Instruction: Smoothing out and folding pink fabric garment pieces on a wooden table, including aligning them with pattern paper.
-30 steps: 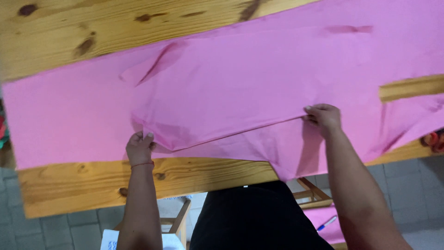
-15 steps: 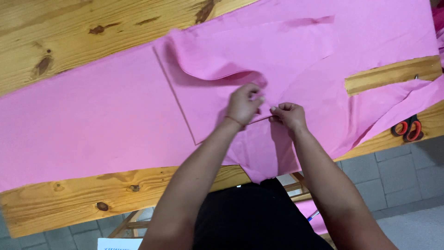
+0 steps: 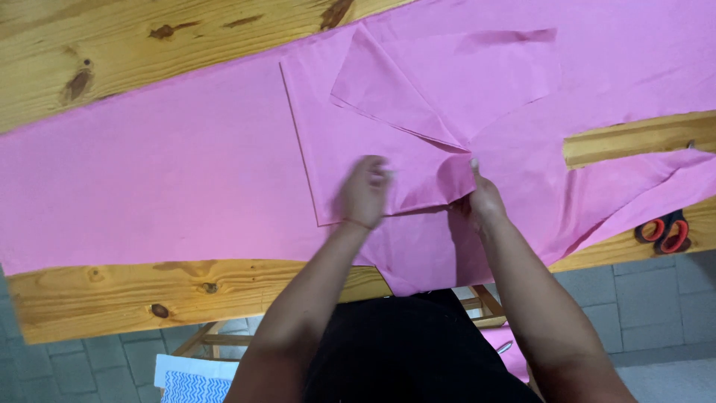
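Fabric (image 3: pixel 171 179), pink, covers the table (image 3: pixel 112 45); left hand (image 3: pixel 363 192) lies flat on it, right hand (image 3: pixel 481 195) pinches a fold, scissors (image 3: pixel 664 231) at 3 o'clock.

A knotty pine table (image 3: pixel 112 45) of pale wooden planks carries a broad sheet of pink fabric (image 3: pixel 149 179) spread flat across most of its top, one cut piece folded back over it, while red-handled scissors (image 3: pixel 664 233) lie on the bare wood at the near right edge.
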